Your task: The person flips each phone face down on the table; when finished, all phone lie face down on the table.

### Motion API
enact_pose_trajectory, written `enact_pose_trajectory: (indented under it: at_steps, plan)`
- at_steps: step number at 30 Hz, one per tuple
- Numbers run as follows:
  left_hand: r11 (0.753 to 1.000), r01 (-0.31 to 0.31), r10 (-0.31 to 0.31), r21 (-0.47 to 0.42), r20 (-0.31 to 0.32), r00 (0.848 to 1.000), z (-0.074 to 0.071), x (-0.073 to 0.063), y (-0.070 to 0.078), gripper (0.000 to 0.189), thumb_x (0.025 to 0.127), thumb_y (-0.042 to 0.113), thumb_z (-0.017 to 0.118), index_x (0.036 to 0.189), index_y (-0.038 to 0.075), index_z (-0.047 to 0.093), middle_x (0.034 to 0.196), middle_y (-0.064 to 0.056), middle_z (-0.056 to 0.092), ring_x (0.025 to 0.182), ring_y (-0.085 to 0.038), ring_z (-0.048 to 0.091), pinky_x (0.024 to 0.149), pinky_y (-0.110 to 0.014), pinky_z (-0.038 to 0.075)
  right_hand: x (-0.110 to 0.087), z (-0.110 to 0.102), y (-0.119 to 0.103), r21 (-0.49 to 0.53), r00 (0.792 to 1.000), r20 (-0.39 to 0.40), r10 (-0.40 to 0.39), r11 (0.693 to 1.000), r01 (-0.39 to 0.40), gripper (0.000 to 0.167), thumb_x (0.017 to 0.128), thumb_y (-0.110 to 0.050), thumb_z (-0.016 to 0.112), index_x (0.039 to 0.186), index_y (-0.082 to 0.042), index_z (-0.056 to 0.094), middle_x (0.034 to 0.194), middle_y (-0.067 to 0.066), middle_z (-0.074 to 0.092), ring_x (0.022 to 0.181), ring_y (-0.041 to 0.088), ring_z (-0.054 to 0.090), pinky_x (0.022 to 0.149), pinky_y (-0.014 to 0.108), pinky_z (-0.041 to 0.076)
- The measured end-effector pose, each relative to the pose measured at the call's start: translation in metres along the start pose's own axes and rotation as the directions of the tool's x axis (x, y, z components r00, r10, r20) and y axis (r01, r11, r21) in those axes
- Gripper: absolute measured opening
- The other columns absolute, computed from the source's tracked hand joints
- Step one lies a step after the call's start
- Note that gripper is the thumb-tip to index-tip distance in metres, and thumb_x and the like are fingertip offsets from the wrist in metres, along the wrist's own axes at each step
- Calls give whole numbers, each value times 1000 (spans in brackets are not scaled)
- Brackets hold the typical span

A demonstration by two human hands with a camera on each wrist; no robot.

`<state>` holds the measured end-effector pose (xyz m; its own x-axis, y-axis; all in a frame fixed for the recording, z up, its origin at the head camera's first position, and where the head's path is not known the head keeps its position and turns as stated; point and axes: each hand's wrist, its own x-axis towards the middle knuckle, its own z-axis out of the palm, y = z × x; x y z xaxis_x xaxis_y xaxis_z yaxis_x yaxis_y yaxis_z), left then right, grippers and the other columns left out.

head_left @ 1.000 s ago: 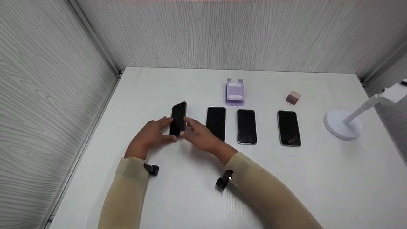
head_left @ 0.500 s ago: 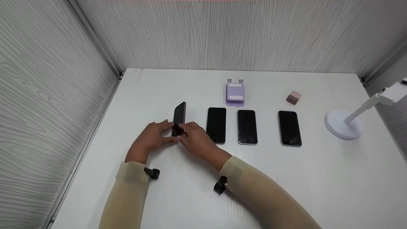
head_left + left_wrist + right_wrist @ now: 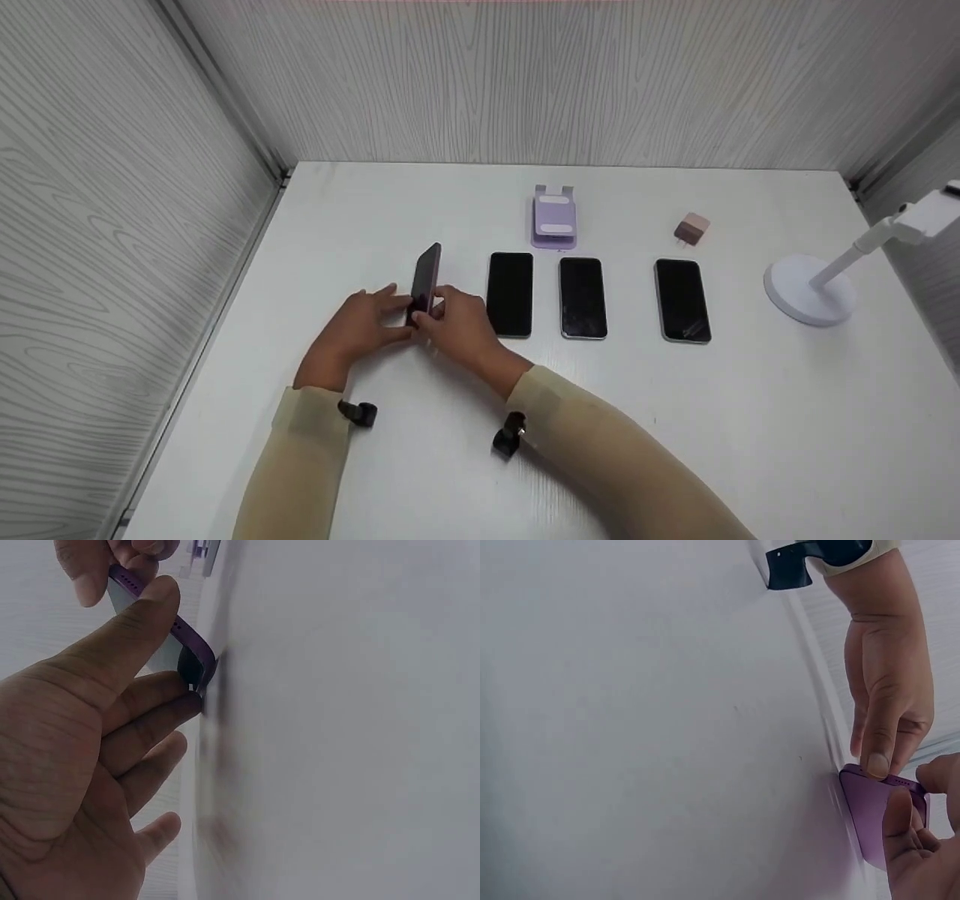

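A smartphone [image 3: 426, 274] with a dark screen and a purple back stands tilted on its long edge at the left of the table. My left hand [image 3: 362, 324] holds its lower left part; in the left wrist view the thumb lies on the purple end edge [image 3: 193, 643] and fingers reach behind. My right hand [image 3: 463, 324] pinches the near end between thumb and fingers. From the right wrist view the purple back [image 3: 866, 814] shows, with the left thumb on the end edge. Just right of the hands, another smartphone [image 3: 510, 295] lies screen up.
Two more smartphones, one in the middle [image 3: 583, 298] and one farther right [image 3: 682, 301], lie screen up on the white table [image 3: 420, 465]. Behind them are a purple phone stand [image 3: 555, 217] and a pink charger plug [image 3: 691, 229]. A white round-based stand [image 3: 810, 292] is at the right.
The held phone has turned more onto its edge, its screen now narrower in view. My right hand has shifted left and nearer, to the phone's near end. The left hand has barely moved.
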<state>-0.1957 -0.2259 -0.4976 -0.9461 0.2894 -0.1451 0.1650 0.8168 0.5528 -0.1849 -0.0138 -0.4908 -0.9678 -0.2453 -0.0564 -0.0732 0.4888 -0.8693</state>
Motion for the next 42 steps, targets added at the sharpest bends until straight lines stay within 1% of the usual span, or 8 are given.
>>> enact_pose_trajectory:
  at_steps: [6,12,17,21,27,33,39,42]
  plan:
    - [998,21,-19,-64,22,1000,-3,1,0,60,97,47,82,149,20,69,172,-14,42,161,-56,26,132,-64,25,3,-2,2,-84,989,-142,38,995,-51,18,98,-24,75,99,-6,74,83,2,76,74,11,66,63,24,52]
    - [997,43,-48,-69,-84,995,-7,13,10,53,110,52,61,141,11,75,154,-18,64,150,-45,52,125,-59,40,-3,-2,5,-148,979,-205,13,988,-44,17,92,-23,77,86,-9,68,77,2,73,74,14,63,63,27,49]
    - [981,190,-193,-39,-255,948,-13,32,42,58,106,55,66,136,7,77,129,-17,79,124,-39,72,105,-55,57,-11,2,2,-147,983,-185,12,988,-39,16,91,-22,76,85,-12,66,79,4,74,73,14,61,61,26,47]
    - [961,276,-257,17,-310,915,-12,48,67,63,100,62,68,124,5,82,117,-16,82,109,-38,77,91,-52,61,-13,4,3,-164,982,-189,9,986,-41,16,90,-22,77,86,-11,67,78,3,73,73,14,60,61,26,46]
    - [945,308,-262,112,-306,915,-4,64,84,55,95,61,75,89,6,79,85,-11,78,83,-32,74,73,-48,60,-14,5,4,-176,980,-197,-9,984,-26,13,87,-21,76,82,-13,67,71,-1,67,70,14,58,60,27,44]
    - [936,300,-224,185,-344,912,0,67,88,41,97,43,73,75,10,67,79,-11,73,78,-33,71,69,-49,59,-15,6,3,-175,982,-189,-31,985,-2,16,89,-26,77,84,-14,68,71,-4,67,69,12,57,61,26,45]
    - [940,307,-231,147,-388,892,-2,60,88,39,99,26,64,63,15,56,65,-5,63,65,-25,60,58,-43,51,-20,7,-1,-157,990,-128,-61,987,41,18,99,-28,72,99,-11,75,76,-4,71,67,8,61,62,24,49]
    - [933,338,-260,124,-417,871,-4,56,85,38,98,24,63,62,15,56,63,-4,60,63,-23,57,55,-40,48,-22,8,-1,-155,992,-89,-85,985,70,25,102,-33,72,107,-9,77,77,-6,73,66,5,63,63,23,51]
